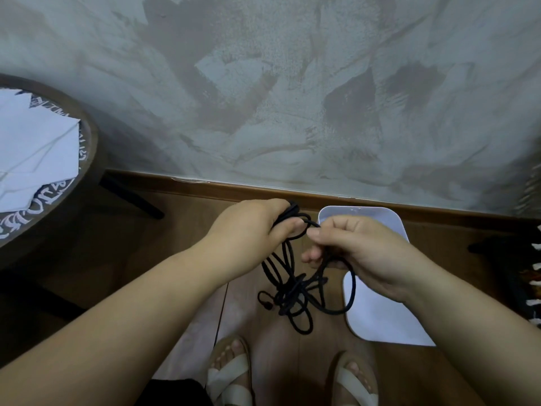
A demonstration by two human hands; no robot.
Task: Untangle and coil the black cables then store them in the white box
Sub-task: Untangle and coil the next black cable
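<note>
A tangled bundle of black cables point(288, 291) hangs in the air between my two hands, with loops dangling toward the floor. My left hand point(248, 230) grips a bunch of strands at the top. My right hand point(354, 247) pinches a single strand just to the right of it, thumb and fingers closed on the cable. The white box point(377, 315) lies on the wooden floor below and behind my right hand, which hides part of it.
A round dark table point(87, 148) with white papers on it stands at the left. A grey plastered wall and wooden skirting run across ahead. My sandalled feet point(231, 373) are at the bottom. A fringed rug edge point(534, 285) shows at the right.
</note>
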